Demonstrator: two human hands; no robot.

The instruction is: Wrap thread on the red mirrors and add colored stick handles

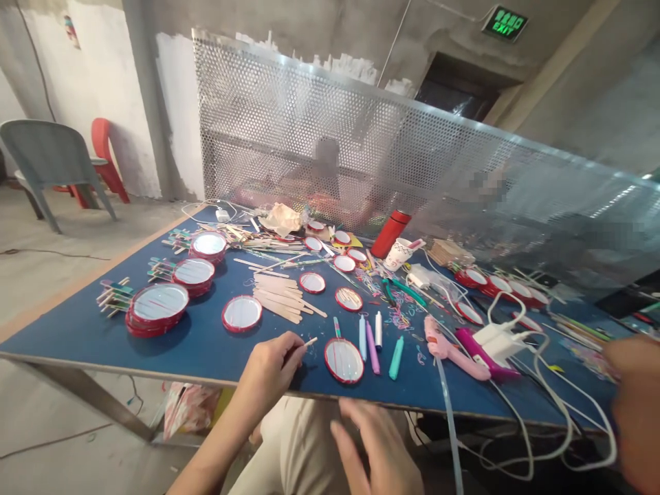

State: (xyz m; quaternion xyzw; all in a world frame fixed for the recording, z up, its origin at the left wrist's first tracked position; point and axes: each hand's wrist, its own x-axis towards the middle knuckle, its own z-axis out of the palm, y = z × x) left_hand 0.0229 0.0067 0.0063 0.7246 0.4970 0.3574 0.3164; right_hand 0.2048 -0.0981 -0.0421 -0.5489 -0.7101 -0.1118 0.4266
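My left hand [278, 363] is at the front edge of the blue table, its fingers pinched on a thin pale wooden craft stick [311, 342] whose tip juts to the right. My right hand [379, 447], slightly blurred, hovers just below the table edge with fingers apart and nothing visible in it. Between and beyond my hands lies a red-rimmed round disc [344, 361] with a coloured stick [337, 327] at its top. Another red-rimmed disc [242, 313] rests left of a spread of wide craft sticks [281, 297]. Several coloured markers [372, 349] lie right of the nearer disc.
Stacked red-rimmed discs with sticks [157, 309] stand at left. A pink hot glue gun [454, 349], white chargers [500, 340] and cables lie at right. A red bottle [390, 234] and paper cup [399, 254] stand behind. Another person's blurred hand [636, 392] is at far right.
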